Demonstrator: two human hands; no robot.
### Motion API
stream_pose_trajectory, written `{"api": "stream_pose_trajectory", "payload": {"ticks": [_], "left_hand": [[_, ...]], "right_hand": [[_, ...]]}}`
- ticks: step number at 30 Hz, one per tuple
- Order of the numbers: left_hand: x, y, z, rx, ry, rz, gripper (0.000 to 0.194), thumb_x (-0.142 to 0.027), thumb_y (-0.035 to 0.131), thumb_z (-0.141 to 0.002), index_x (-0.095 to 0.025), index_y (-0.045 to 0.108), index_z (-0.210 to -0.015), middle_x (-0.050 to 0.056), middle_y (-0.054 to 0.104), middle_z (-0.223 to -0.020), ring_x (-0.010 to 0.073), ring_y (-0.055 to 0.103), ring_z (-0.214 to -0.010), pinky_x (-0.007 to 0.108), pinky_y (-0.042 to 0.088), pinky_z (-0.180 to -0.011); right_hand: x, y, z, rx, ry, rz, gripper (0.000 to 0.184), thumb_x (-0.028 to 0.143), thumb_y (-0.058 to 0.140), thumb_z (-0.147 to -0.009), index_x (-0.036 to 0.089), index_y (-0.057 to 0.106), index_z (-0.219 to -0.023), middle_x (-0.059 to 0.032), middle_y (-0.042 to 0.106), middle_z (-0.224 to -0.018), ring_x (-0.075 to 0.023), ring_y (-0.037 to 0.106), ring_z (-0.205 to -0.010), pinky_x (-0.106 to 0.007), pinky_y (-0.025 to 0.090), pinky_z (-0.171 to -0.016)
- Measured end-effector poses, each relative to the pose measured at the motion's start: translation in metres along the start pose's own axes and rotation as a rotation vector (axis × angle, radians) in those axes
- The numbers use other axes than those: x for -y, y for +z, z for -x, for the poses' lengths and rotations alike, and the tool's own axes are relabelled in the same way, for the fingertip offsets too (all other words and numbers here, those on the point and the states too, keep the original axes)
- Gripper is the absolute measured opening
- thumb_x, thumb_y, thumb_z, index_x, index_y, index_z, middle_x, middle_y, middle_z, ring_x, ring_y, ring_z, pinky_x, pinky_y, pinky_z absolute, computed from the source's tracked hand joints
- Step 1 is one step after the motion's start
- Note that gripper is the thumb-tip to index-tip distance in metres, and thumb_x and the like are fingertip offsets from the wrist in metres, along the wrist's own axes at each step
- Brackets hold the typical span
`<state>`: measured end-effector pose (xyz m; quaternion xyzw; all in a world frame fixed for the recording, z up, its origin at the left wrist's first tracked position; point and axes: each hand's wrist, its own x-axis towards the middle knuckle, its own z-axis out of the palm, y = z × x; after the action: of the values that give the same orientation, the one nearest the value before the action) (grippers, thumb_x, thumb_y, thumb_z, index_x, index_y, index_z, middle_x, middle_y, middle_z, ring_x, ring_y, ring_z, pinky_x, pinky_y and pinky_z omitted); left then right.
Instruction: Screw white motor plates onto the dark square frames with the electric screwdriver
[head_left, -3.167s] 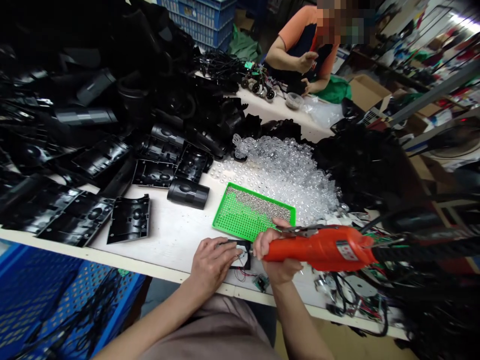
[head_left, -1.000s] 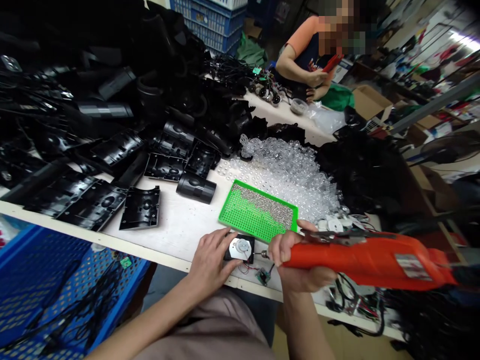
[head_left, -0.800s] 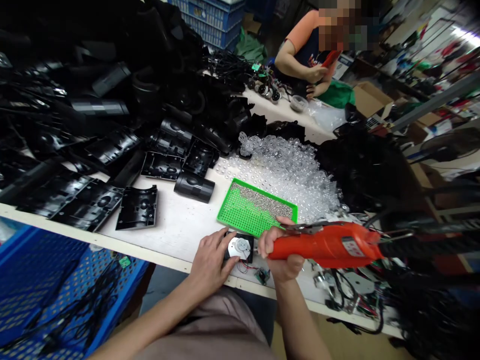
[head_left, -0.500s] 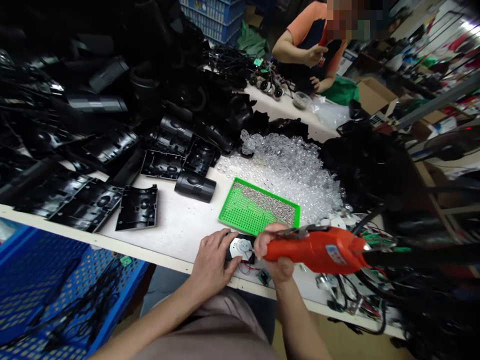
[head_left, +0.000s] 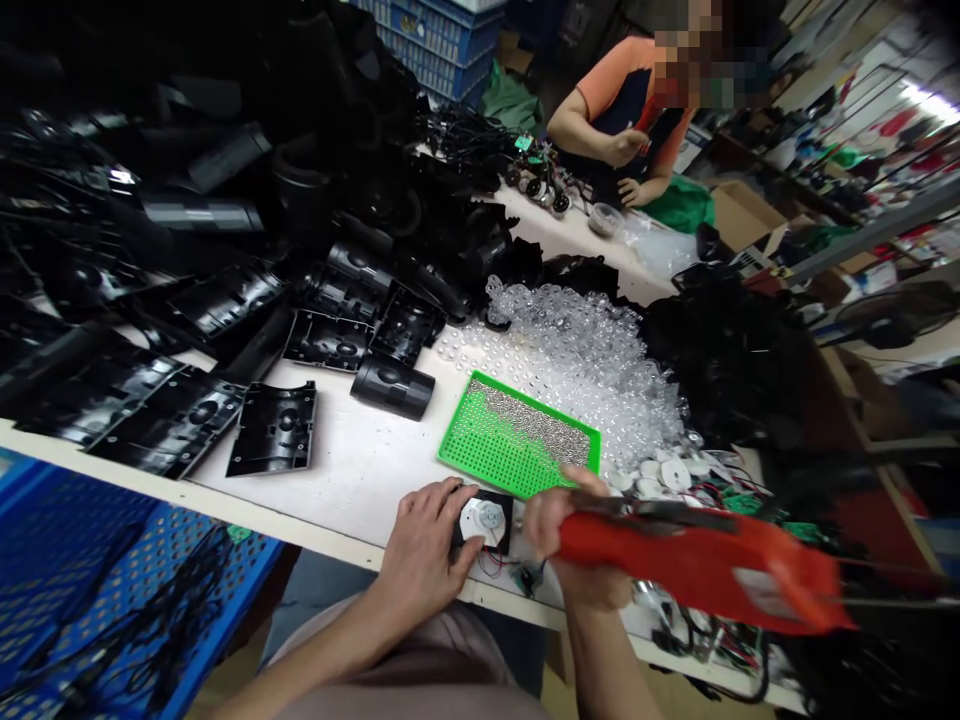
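Note:
My left hand (head_left: 424,535) presses on a black square plastic part (head_left: 480,520) lying on the white table (head_left: 360,480). A white and silver motor disc (head_left: 484,522) shows on that part. My right hand (head_left: 574,550) grips a red electric screwdriver (head_left: 697,565) with a metal lever along its top. The hand hides the screwdriver's tip, so I cannot tell whether it touches the part. A small circuit board (head_left: 531,578) with thin red and black wires lies just below the black part.
A green perforated tray (head_left: 517,435) holding small metal pieces sits beyond my hands, against a heap of clear plastic lenses (head_left: 577,370). Black plastic housings (head_left: 270,430) cover the left. A blue crate (head_left: 112,600) of cables stands below the table edge. A co-worker (head_left: 619,130) sits across the table.
My right hand and the screwdriver have swung lower and to the right, with the tool's rear end nearer me. My left hand stays on the black part, and the view has tilted slightly.

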<state>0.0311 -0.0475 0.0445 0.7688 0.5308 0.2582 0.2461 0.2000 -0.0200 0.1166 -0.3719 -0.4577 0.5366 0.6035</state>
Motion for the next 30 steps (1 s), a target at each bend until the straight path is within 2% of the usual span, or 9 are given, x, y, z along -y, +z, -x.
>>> {"api": "stream_pose_trajectory", "payload": {"ticks": [2, 4, 7, 9, 15, 19, 25, 30], "left_hand": [[0.001, 0.0, 0.0, -0.007, 0.004, 0.0, 0.046, -0.03, 0.057, -0.086, -0.023, 0.048, -0.131, 0.011, 0.057, -0.125, 0.0291, 0.051, -0.113, 0.045, 0.04, -0.092], [0.001, -0.001, 0.0, -0.01, 0.011, -0.008, 0.047, -0.03, 0.058, -0.086, -0.024, 0.048, -0.131, 0.011, 0.056, -0.126, 0.0291, 0.051, -0.113, 0.045, 0.04, -0.092], [0.002, -0.002, 0.0, -0.01, 0.023, -0.017, 0.045, -0.031, 0.056, -0.087, -0.023, 0.047, -0.131, 0.011, 0.056, -0.128, 0.0291, 0.051, -0.114, 0.045, 0.041, -0.091], [0.001, -0.002, -0.001, -0.013, 0.026, -0.02, 0.043, -0.03, 0.054, -0.089, -0.023, 0.048, -0.13, 0.011, 0.056, -0.128, 0.0287, 0.052, -0.114, 0.044, 0.041, -0.091], [0.0, -0.002, -0.002, -0.006, 0.015, -0.023, 0.044, -0.029, 0.055, -0.088, -0.022, 0.049, -0.131, 0.012, 0.057, -0.127, 0.0287, 0.051, -0.115, 0.045, 0.04, -0.093], [0.0, -0.002, -0.003, -0.004, 0.011, -0.022, 0.044, -0.029, 0.055, -0.088, -0.022, 0.049, -0.13, 0.012, 0.057, -0.127, 0.0289, 0.052, -0.114, 0.045, 0.04, -0.092], [0.0, -0.002, -0.003, 0.007, 0.005, -0.013, 0.044, -0.03, 0.056, -0.087, -0.021, 0.05, -0.13, 0.012, 0.057, -0.128, 0.0292, 0.052, -0.114, 0.045, 0.04, -0.092], [0.0, -0.002, -0.003, 0.001, -0.001, -0.01, 0.043, -0.029, 0.056, -0.086, -0.022, 0.05, -0.129, 0.011, 0.057, -0.128, 0.0289, 0.052, -0.115, 0.044, 0.04, -0.092]], "right_hand": [[0.006, 0.001, -0.025, 0.005, -0.135, -0.058, 0.055, 0.065, 0.063, -0.074, 0.031, 0.056, -0.117, 0.0065, 0.049, -0.05, -0.0126, 0.042, -0.038, -0.027, 0.037, -0.04], [0.002, 0.001, -0.053, -0.013, -0.223, -0.068, 0.056, 0.063, 0.065, -0.073, 0.031, 0.055, -0.118, 0.0078, 0.048, -0.051, -0.0116, 0.04, -0.036, -0.025, 0.034, -0.038], [-0.019, 0.0, -0.085, -0.051, -0.216, -0.01, 0.061, 0.066, 0.063, -0.069, 0.027, 0.053, -0.115, 0.0093, 0.044, -0.05, -0.0107, 0.038, -0.034, -0.023, 0.032, -0.035], [-0.033, 0.001, -0.096, -0.059, -0.179, 0.028, 0.063, 0.068, 0.062, -0.068, 0.026, 0.051, -0.113, 0.0101, 0.044, -0.049, -0.0104, 0.037, -0.033, -0.023, 0.032, -0.034], [-0.052, 0.001, -0.1, -0.068, -0.143, 0.07, 0.063, 0.07, 0.06, -0.066, 0.025, 0.05, -0.109, 0.0114, 0.042, -0.05, -0.0091, 0.037, -0.034, -0.022, 0.033, -0.036], [-0.056, -0.001, -0.101, -0.062, -0.12, 0.068, 0.061, 0.07, 0.061, -0.065, 0.024, 0.053, -0.104, 0.011, 0.041, -0.05, -0.0092, 0.038, -0.036, -0.022, 0.032, -0.036], [-0.059, -0.003, -0.101, 0.006, -0.158, 0.026, 0.05, 0.064, 0.065, -0.067, 0.023, 0.056, -0.095, 0.0099, 0.043, -0.049, -0.0093, 0.039, -0.036, -0.022, 0.033, -0.037], [-0.055, -0.001, -0.1, -0.006, -0.181, 0.011, 0.047, 0.061, 0.065, -0.069, 0.024, 0.055, -0.096, 0.0096, 0.045, -0.05, -0.0091, 0.038, -0.035, -0.021, 0.032, -0.036]]}}
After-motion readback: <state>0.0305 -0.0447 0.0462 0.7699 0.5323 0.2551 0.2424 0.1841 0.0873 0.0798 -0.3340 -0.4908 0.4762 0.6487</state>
